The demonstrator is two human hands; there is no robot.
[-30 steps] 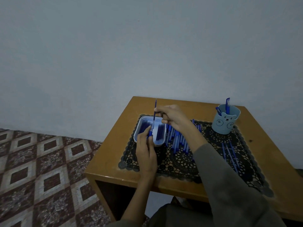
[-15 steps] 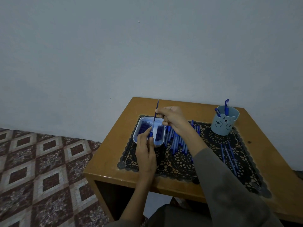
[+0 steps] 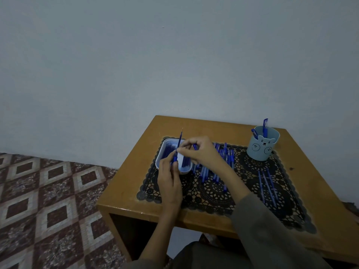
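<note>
pinching the pen refill (image 3: 180,136) at its low end, the left hand (image 3: 170,179) holds it upright, the right hand (image 3: 202,152) pinches its middle; it seems light and bendy

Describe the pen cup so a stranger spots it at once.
On the wooden table lies a black lace mat. At the mat's far right corner stands a light blue cup; unlike the white tray, it has a bear face and upright pens.

Pen (image 3: 180,139) lower end hidden in left hand (image 3: 170,181); table (image 3: 308,167) cropped at right
</note>
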